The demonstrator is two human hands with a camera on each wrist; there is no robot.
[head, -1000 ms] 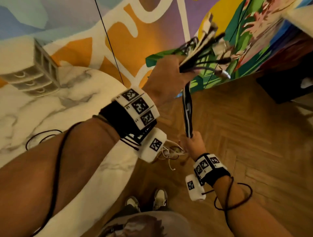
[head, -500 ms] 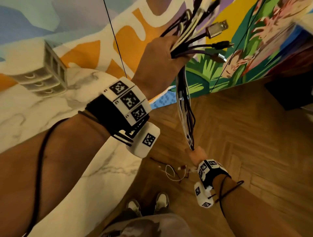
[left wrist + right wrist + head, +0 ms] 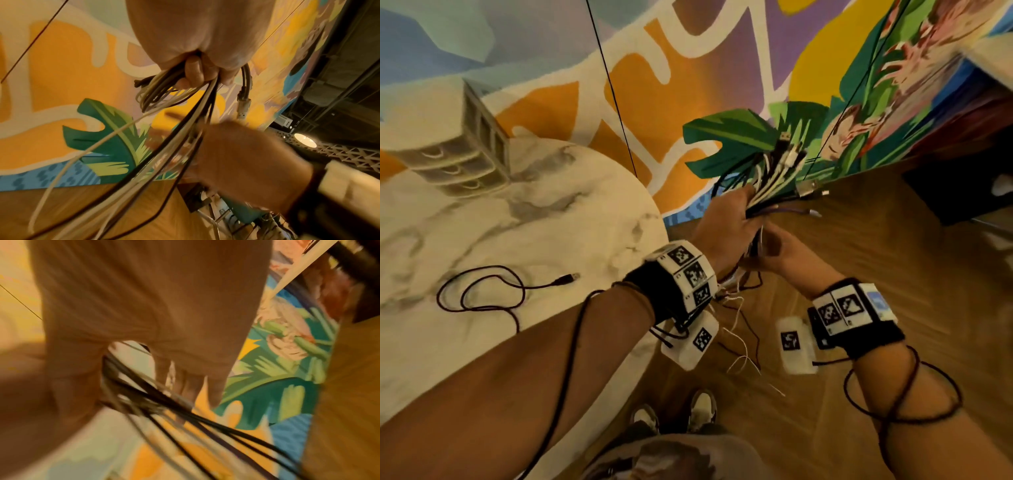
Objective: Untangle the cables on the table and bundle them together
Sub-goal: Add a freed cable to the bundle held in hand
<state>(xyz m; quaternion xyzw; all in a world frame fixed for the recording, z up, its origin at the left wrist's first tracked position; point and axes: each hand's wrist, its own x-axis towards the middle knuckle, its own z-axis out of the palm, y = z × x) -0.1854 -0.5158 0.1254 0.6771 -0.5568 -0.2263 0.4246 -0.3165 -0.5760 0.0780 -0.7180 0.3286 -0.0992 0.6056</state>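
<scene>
Both hands work beyond the edge of the marble surface [image 3: 524, 219], above bare wooden floor [image 3: 859, 260]. On the surface a lone dark cable [image 3: 482, 301] loops in the near part and a drawer unit [image 3: 453, 154] stands at its far side. Hanging cable ends [image 3: 739, 329] dangle between the wrists; a mural wall [image 3: 688, 85] closes the far side.

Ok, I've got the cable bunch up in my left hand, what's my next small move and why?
Probably close your right hand around the bunch of cables just below your left hand and slide down: the strands hang loose below, and one dark cable remains on the marble table.
</scene>
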